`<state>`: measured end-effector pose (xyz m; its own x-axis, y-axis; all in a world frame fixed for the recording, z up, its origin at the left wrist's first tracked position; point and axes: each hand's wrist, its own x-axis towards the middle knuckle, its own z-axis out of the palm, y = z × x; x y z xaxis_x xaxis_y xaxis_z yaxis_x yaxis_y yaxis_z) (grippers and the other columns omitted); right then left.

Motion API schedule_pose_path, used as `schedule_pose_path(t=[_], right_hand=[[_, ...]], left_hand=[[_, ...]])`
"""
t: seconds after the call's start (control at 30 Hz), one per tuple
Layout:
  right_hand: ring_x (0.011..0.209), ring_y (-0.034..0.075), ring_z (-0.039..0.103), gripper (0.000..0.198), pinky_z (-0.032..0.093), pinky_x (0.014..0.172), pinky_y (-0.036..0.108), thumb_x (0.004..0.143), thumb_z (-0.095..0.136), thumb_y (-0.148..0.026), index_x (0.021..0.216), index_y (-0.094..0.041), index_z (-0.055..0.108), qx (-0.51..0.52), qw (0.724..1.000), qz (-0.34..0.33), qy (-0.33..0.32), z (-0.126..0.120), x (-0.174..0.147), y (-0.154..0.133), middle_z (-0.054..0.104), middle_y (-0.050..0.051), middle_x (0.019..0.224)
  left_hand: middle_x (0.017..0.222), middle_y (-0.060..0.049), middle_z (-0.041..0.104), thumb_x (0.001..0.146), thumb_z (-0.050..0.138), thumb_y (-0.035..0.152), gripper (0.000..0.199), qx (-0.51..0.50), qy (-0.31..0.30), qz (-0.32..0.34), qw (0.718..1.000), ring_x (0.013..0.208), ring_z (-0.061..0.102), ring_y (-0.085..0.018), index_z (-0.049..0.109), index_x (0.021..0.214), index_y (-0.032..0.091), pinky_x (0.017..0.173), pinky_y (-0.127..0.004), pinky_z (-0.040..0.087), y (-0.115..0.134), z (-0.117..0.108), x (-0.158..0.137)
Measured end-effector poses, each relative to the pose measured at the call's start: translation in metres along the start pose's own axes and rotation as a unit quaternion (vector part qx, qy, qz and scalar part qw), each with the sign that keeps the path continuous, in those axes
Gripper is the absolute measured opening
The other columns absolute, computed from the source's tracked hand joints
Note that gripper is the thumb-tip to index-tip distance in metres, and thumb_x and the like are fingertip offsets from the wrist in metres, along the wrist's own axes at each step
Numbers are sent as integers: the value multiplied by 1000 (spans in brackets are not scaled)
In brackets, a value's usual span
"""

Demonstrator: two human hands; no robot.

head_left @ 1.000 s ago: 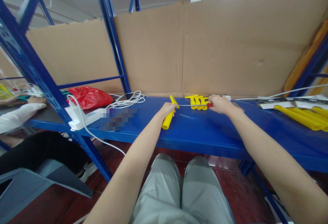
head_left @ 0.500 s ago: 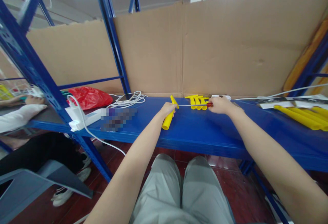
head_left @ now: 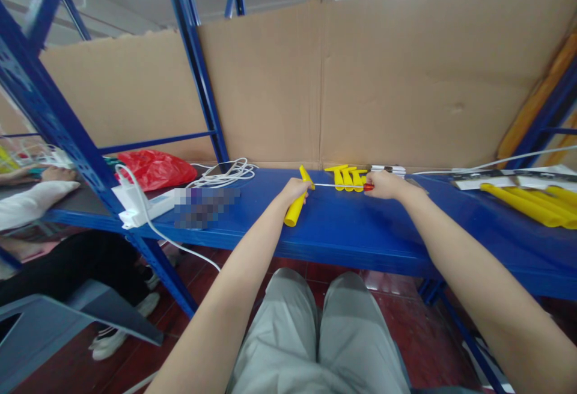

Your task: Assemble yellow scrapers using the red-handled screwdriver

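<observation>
My left hand [head_left: 294,190] grips a yellow plastic tube [head_left: 296,204] that lies slanted on the blue shelf [head_left: 369,231]. My right hand [head_left: 386,184] holds a red-handled screwdriver [head_left: 347,186]. Its thin metal shaft runs left, level, and its tip meets the upper end of the tube. Just behind the shaft stand several small yellow T-shaped pieces [head_left: 347,177].
Long yellow tubes [head_left: 532,204] lie at the right by white strips. A white power strip [head_left: 142,204], coiled white cable [head_left: 225,172] and red bag [head_left: 155,168] sit at the left. Another person's sleeve [head_left: 27,204] rests on the neighbouring shelf. Cardboard backs the shelf.
Both hands stay almost in place with the tube and the screwdriver. The person at the left has shifted a foot.
</observation>
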<state>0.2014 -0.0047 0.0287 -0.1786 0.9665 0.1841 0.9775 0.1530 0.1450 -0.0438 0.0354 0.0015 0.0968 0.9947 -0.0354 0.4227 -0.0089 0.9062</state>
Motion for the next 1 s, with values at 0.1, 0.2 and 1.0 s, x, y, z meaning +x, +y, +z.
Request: schedule_pose_path(t=[0.1, 0.2, 1.0], right_hand=[[67, 19, 63, 16, 41, 57, 26, 75, 55, -23, 79, -17, 69, 40, 999, -10, -13, 2, 1, 5, 71, 8, 79], [63, 17, 60, 14, 39, 54, 25, 75, 54, -21, 71, -17, 67, 63, 997, -15, -31, 1, 0, 6, 67, 5, 68], [62, 17, 58, 7, 36, 54, 25, 69, 59, -20, 65, -17, 64, 66, 998, -9, -19, 3, 2, 5, 64, 4, 65]], left_hand=[[47, 3, 48, 83, 51, 14, 13, 5, -3, 6, 1000, 37, 45, -10, 63, 84, 10, 42, -22, 38, -1, 0, 1], [48, 3, 49, 83, 53, 15, 12, 8, -2, 12, 1000, 37, 46, -10, 64, 84, 11, 43, -22, 39, -2, 0, 2], [49, 5, 50, 78, 55, 7, 13, 43, -29, 39, 998, 37, 46, -9, 53, 69, 15, 43, -21, 39, -5, -4, 2]])
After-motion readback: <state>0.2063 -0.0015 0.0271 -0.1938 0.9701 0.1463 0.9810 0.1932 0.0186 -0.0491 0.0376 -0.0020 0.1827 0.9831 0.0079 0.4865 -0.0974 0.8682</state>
